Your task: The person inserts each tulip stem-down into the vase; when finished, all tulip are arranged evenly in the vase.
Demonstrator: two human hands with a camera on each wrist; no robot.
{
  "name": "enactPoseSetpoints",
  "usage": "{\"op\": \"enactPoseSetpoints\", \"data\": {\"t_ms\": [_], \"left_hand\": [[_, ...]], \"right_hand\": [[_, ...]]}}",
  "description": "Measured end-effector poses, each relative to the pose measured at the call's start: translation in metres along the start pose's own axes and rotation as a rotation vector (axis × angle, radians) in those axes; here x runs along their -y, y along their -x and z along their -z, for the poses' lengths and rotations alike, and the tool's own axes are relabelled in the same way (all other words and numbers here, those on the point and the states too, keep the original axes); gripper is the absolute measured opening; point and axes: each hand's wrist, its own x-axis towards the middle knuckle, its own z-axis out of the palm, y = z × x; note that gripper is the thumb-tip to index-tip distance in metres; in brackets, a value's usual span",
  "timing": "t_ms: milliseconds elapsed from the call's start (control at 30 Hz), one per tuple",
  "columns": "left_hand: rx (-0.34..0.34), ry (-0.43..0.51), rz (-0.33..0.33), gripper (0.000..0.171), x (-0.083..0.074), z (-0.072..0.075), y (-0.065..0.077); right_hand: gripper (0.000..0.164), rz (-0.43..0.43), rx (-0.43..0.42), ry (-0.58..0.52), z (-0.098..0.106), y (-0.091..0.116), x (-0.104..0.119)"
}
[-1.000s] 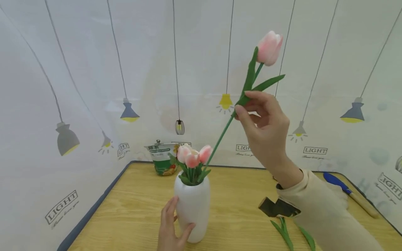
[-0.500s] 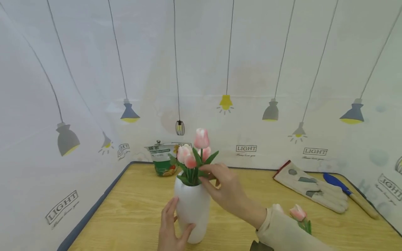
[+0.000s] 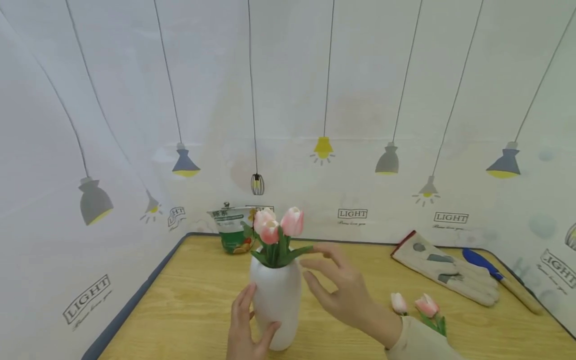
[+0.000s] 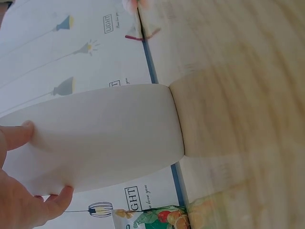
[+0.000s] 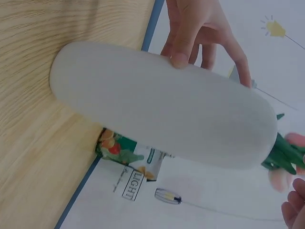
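A tall white vase [image 3: 275, 305] stands upright on the wooden table, holding several pink-and-white artificial tulips [image 3: 293, 221] with green leaves. My left hand [image 3: 247, 325] grips the vase's left side, thumb in front and fingers round the far side; the right wrist view shows this left hand [image 5: 205, 28] from another angle. To the right of the vase mouth, my right hand [image 3: 344, 290] has its thumb and fingers apart with nothing pinched. Its index fingertip is at a leaf tip [image 3: 308, 249]; whether they touch is unclear. Only some fingertips of the right hand [image 5: 296, 205] show in its own view.
Two more tulip heads [image 3: 427, 305] lie on the table [image 3: 193, 305] at right, partly behind my sleeve. A work glove [image 3: 443, 270] and a blue-bladed trowel [image 3: 499, 277] lie at the back right. A green-and-white bag [image 3: 231, 232] stands behind the vase, left.
My right hand has lowered a tulip from high up into the vase, then parted its fingers and drawn slightly right. That tulip's head sits lower. My left hand stays on the vase.
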Motion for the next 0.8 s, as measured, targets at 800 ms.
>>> {"op": "enactPoseSetpoints", "data": {"t_ms": [800], "left_hand": [[0.024,-0.049,0.082,0.096,-0.006,0.0,0.0]], "right_hand": [[0.035,-1.129,0.886,-0.131,0.14,0.195,-0.07]]}}
